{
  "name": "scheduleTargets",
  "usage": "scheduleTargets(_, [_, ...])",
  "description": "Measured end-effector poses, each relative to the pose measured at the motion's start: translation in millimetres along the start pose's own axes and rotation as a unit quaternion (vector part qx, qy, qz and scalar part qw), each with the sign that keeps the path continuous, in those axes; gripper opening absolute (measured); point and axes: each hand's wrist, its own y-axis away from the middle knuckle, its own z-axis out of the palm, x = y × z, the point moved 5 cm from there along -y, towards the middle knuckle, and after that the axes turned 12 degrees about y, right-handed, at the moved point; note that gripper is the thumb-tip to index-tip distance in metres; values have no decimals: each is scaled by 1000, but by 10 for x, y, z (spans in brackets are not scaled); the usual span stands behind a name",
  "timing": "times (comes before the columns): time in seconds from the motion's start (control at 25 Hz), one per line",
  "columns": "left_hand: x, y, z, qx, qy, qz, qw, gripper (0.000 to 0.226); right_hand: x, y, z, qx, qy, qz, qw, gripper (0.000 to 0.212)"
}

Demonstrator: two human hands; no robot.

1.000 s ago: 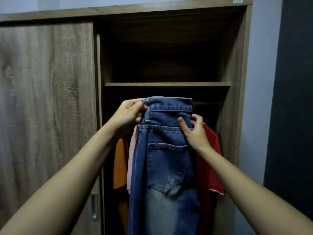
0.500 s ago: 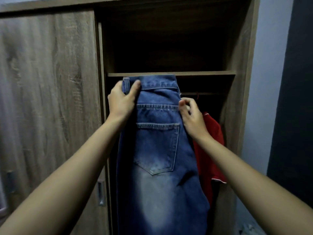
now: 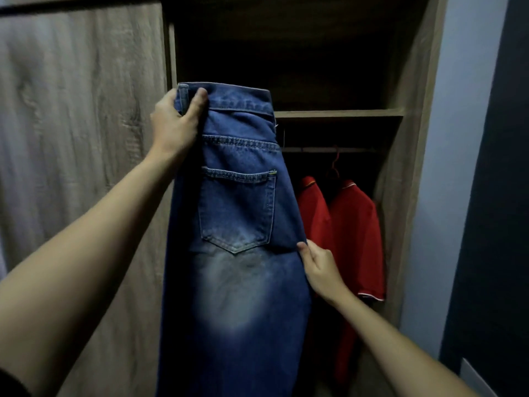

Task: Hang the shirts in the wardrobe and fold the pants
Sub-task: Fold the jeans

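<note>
At 9 o'clock in the view, the closed wooden door [image 3: 80, 167] of the wardrobe [image 3: 412, 138] fills the left side. Just right of its edge, at 11 o'clock, the left hand [image 3: 174, 124] clamps the upper left corner of the jeans [image 3: 237, 282], with the thumb across the front of the waistband and the fingers wrapped behind it. The jeans hang from that grip down the centre, back pocket facing the camera. The waistband sits above the level of the shelf [image 3: 337, 113], and the legs run out of frame at 6 o'clock. At 4 o'clock from the pocket, the right hand [image 3: 320, 270] meets the right edge of the denim. Its thumb tip is on the fabric and its fingers curl behind, apparently in a pinch, though dim light obscures the fingers. The hands are well apart, one high, one low. Behind the right hand, at 3 o'clock, a red shirt [image 3: 355, 239] hangs on a red hanger [image 3: 333, 167] from the rail [image 3: 329, 150] under the shelf. A pale wall [image 3: 452, 167] stands at far right.
</note>
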Motion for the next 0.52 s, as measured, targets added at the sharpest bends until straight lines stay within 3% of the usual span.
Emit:
scheduleTargets(0.12, [68, -61, -31, -19, 69, -5, 997, 8, -122, -72, 3, -30, -75, -1, 997, 46])
scheduleTargets(0.24, [41, -63, -92, 13, 61, 1, 998, 14, -358, -156, 129, -69, -103, -10, 992, 18])
scheduleTargets(0.36, [-54, 11, -256, 7, -94, 11, 995, 37, -312, -167, 152, -83, -118, 6, 990, 7])
scheduleTargets(0.52, [-67, 20, -340, -7, -237, 4, 972, 45, -354, -100, 170, -115, -165, 10, 979, 13])
